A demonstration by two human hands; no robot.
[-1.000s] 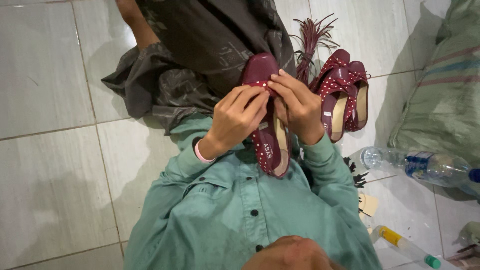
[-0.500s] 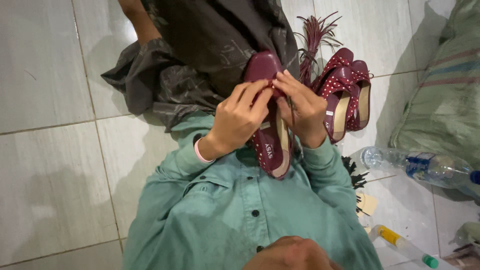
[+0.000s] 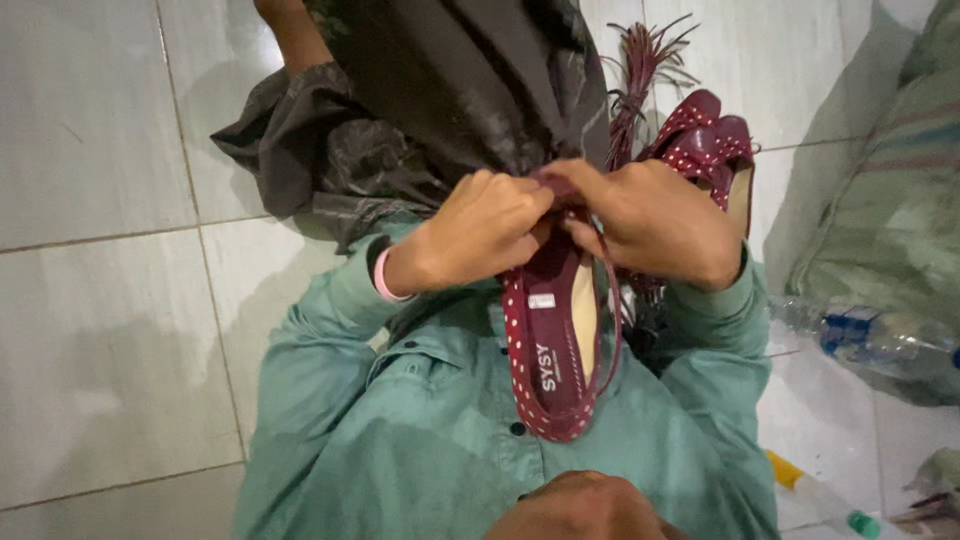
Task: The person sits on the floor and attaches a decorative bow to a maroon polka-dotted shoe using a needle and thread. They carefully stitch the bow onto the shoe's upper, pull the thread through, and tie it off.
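Observation:
I hold a dark red flat shoe (image 3: 558, 340) with small white dots, its open side turned up toward me and its heel end near my chest. My left hand (image 3: 478, 232) grips the toe end from the left. My right hand (image 3: 655, 222) grips the same toe end from the right, fingertips of both hands meeting over it. The toe itself is hidden under my fingers. More dotted red shoes (image 3: 708, 150) lie on the floor just beyond my right hand.
Dark grey cloth (image 3: 400, 110) covers my lap. A bunch of dark red strips (image 3: 635, 80) sticks up behind the shoes. A green sack (image 3: 890, 210) and a plastic bottle (image 3: 870, 340) lie at the right; a small bottle (image 3: 815, 495) is at the lower right. White tiled floor (image 3: 100, 250) surrounds me.
The shoe has turned from lying under my hands to hanging toward my chest with its inside facing up. Both hands have closed in over its toe end.

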